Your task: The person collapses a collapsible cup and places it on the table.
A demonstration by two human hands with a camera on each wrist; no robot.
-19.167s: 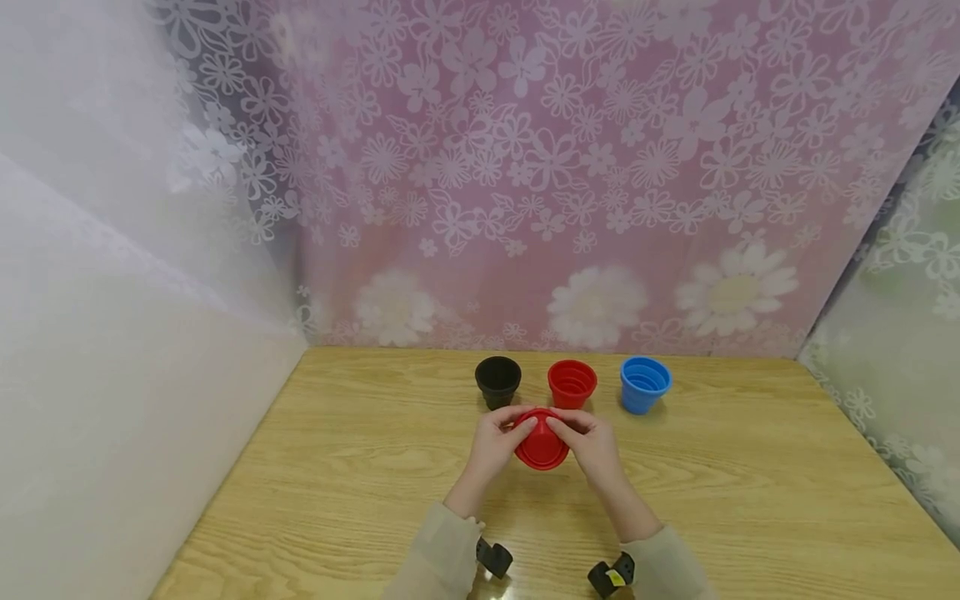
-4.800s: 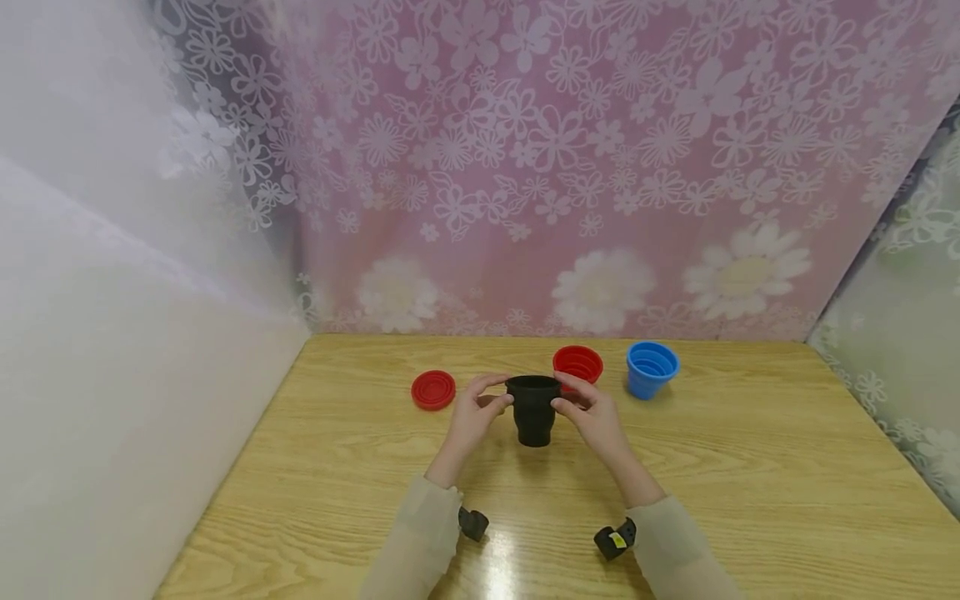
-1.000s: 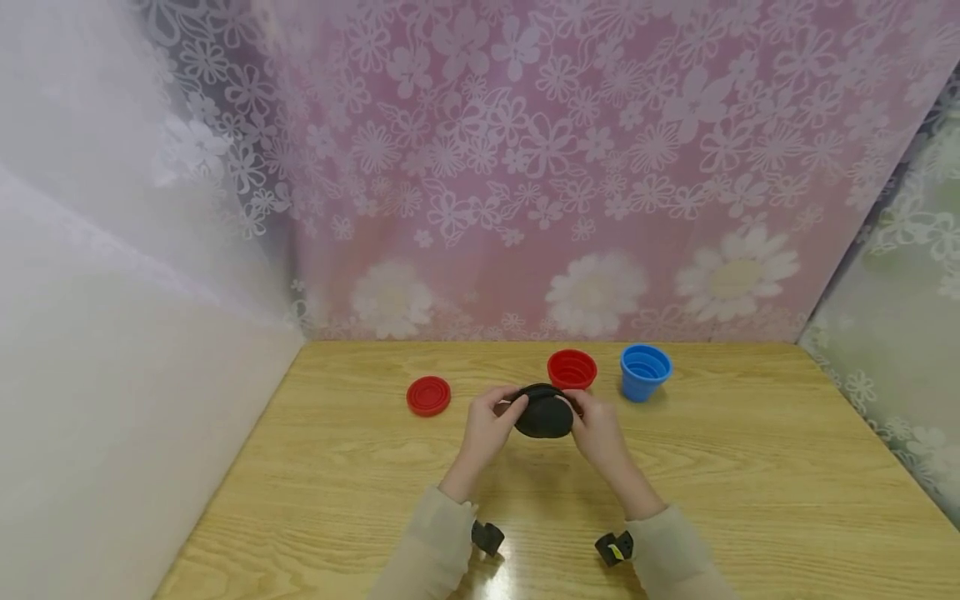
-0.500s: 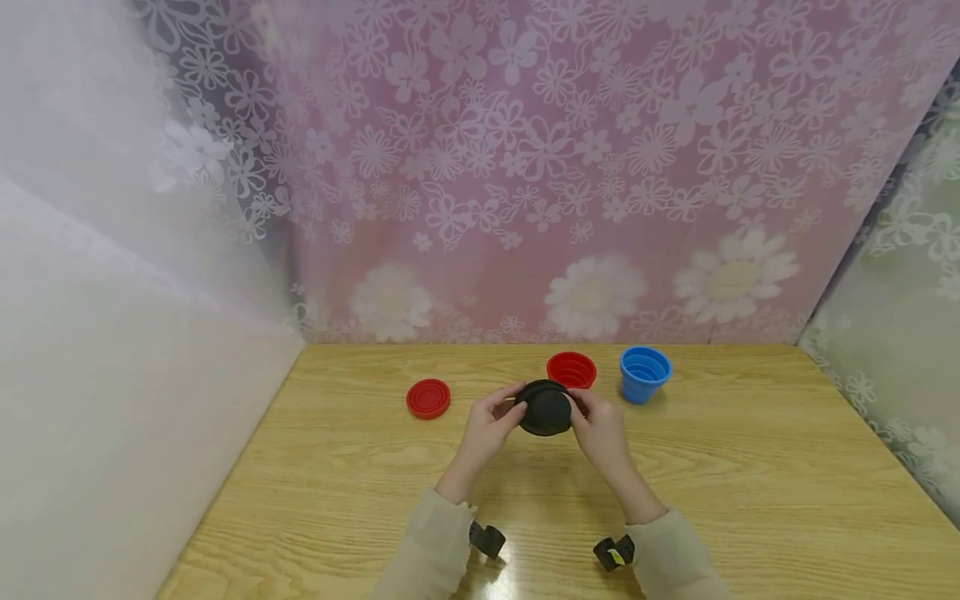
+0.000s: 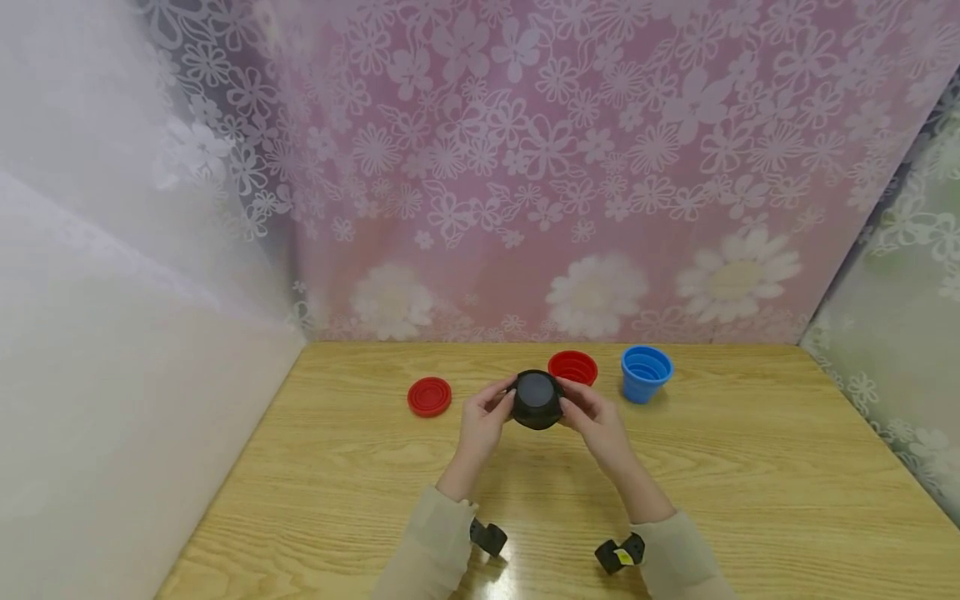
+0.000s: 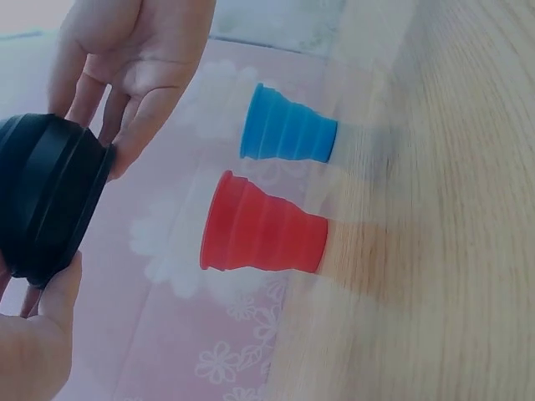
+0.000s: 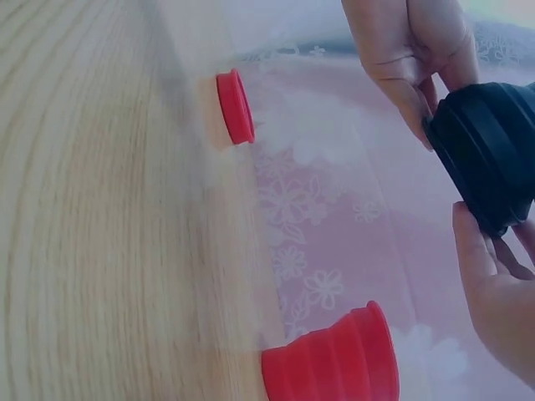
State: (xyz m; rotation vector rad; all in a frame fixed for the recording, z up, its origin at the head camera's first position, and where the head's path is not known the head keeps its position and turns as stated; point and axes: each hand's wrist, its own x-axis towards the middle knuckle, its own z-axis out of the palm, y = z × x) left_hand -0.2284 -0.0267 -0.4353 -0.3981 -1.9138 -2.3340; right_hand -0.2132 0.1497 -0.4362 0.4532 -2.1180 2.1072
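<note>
My left hand [image 5: 482, 423] and right hand [image 5: 600, 423] hold a black collapsible cup [image 5: 536, 402] between them above the table, thumbs near its rim and fingers behind. Its round base faces me, and the cup is tipped on its side. In the left wrist view the black cup [image 6: 46, 196] looks short and ridged, with its sides partly folded. Just behind the hands stands an expanded red collapsible cup [image 5: 572, 365], its lower part hidden. To its right is an expanded blue collapsible cup [image 5: 645, 375]. A flattened red collapsible cup [image 5: 430, 397] lies left of my hands.
The wooden table [image 5: 360, 500] runs back to a pink flowered curtain [image 5: 487, 208]. A pale wall [image 5: 150, 375] borders it on the left and a flowered sheet [image 5: 900, 375] on the right. Black cameras sit on both wrists, including the left wrist camera [image 5: 489, 539].
The black cup, earlier upright and tall in both hands, is now tipped and shorter; its base has swung round to face me. The red cup held long ago now lies flattened on the table.
</note>
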